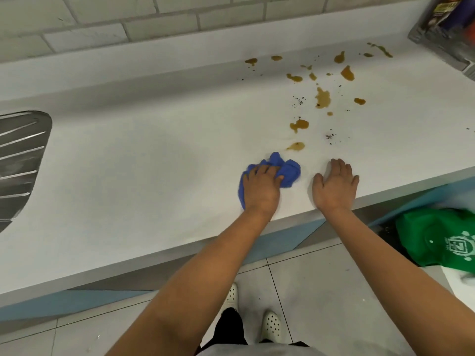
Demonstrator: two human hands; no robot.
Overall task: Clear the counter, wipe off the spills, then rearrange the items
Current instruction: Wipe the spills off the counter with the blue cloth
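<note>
- Wiping looks only just begun: the left hand (261,187) has its fingers (267,170) curled round a bunched blue cloth (288,170), which it presses on the white desk (154,176) near the front edge.
- Right hand (335,183) lies flat on the desk just beside the cloth, fingers straight and close together, holding nothing.
- Clearing seems done for this stretch: the wide surface shows only the hands, the cloth and the spills.
- Brown spills (322,97) remain in many blots, running from just beyond the cloth up toward the back wall on the right, with dark specks (299,101) scattered among them. The nearest blot (295,146) sits just past the cloth, untouched.
- Rearranging is wholly left; a grey tray of packets (447,29) at the far right corner is blurred, so its contents are hard to make out.
- Room: broad bare desk to the left as far as the ribbed metal drainer (20,160); the raised ledge under the tiled wall (128,24) bounds the back.
- Front edge lies right under both wrists, so sweeping strokes toward the body could push liquid onto the floor (308,291), where a green bag (437,237) rests below right.
</note>
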